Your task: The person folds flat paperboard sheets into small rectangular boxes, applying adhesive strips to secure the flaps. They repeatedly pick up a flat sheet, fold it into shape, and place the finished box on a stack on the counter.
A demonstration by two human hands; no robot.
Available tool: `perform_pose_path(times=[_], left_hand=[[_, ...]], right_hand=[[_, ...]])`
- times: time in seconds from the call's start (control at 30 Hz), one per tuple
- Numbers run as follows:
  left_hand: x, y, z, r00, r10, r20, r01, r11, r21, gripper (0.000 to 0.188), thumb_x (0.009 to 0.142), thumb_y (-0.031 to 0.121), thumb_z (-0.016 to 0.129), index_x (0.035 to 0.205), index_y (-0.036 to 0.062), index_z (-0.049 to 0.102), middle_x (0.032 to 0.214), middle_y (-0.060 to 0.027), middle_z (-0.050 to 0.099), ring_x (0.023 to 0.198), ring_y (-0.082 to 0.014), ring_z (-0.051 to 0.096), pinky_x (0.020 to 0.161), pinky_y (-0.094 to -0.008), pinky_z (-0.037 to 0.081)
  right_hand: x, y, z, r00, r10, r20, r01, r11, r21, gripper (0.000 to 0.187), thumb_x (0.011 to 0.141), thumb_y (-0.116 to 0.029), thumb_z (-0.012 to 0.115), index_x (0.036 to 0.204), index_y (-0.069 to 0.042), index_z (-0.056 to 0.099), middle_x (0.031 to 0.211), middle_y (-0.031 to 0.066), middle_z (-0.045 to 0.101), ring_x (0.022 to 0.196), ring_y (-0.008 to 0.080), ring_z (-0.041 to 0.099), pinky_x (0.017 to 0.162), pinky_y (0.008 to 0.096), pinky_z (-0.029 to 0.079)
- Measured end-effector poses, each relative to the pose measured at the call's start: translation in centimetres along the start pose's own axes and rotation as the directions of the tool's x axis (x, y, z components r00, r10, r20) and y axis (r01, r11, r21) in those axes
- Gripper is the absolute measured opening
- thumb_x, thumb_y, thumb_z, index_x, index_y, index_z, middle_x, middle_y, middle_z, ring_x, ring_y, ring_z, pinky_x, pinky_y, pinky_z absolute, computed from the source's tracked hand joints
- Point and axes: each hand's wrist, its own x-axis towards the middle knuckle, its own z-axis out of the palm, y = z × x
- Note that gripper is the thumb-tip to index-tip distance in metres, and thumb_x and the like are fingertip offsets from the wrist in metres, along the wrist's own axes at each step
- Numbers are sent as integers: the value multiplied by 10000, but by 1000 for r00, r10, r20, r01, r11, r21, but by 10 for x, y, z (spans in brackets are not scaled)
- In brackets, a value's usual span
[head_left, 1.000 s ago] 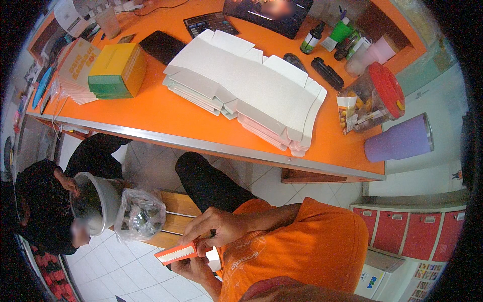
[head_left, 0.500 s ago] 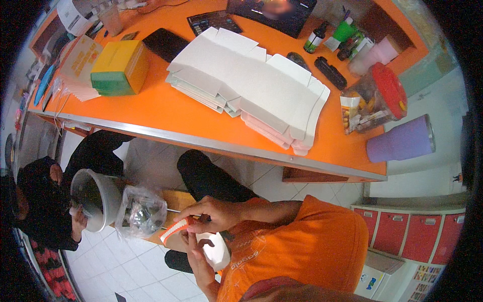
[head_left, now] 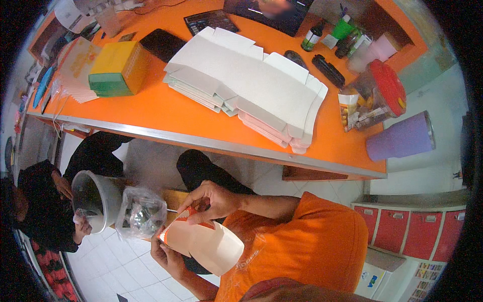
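A curved paperboard piece [head_left: 221, 246], pale inside with orange-and-white printed edges, is between my hands above my lap. My right hand [head_left: 214, 201] pinches its orange upper edge, thumb on the near face. At the lower left end, my left hand [head_left: 168, 256] has its fingers closed on the printed edge; part of those fingers is hidden behind the board. Just beyond my hands, a clear plastic bag [head_left: 142, 214] with unclear contents sits on a wooden bench [head_left: 177, 199]. A grey translucent bucket [head_left: 108, 201] stands beside the bag.
A person in black [head_left: 43, 211] sits at the left, one hand by the bucket. The orange desk [head_left: 151, 113] carries stacked flat white cartons [head_left: 246, 75], a yellow-green box [head_left: 116, 68], a red-lidded jar [head_left: 385, 90] and a purple tumbler [head_left: 401, 136]. Red drawers [head_left: 422, 236] stand right.
The paperboard has turned and spread, showing more of its pale inside. My left hand has moved down and left to its end; my right hand has shifted slightly up.
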Motion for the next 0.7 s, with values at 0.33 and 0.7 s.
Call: perform_pose_path(times=[0.33, 0.7], left_hand=[[3, 17, 21, 960, 211, -184, -143, 935, 324, 286, 907, 244, 717, 919, -40, 680, 752, -67, 670, 649, -115, 593, 593, -227, 446], [3, 14, 50, 893, 248, -375, -145, 948, 283, 346, 969, 286, 627, 868, -40, 679, 712, -90, 674, 625, -130, 599, 579, -272, 476]], right_hand=[[2, 1, 4, 993, -94, -68, 78, 975, -208, 204, 873, -170, 744, 986, -2, 715, 887, 91, 744, 705, 110, 699, 609, 228, 559], [-1, 2, 21, 977, -149, -154, 71, 905, -419, 196, 893, -196, 718, 931, -4, 728, 800, 115, 733, 667, 128, 702, 581, 259, 556]])
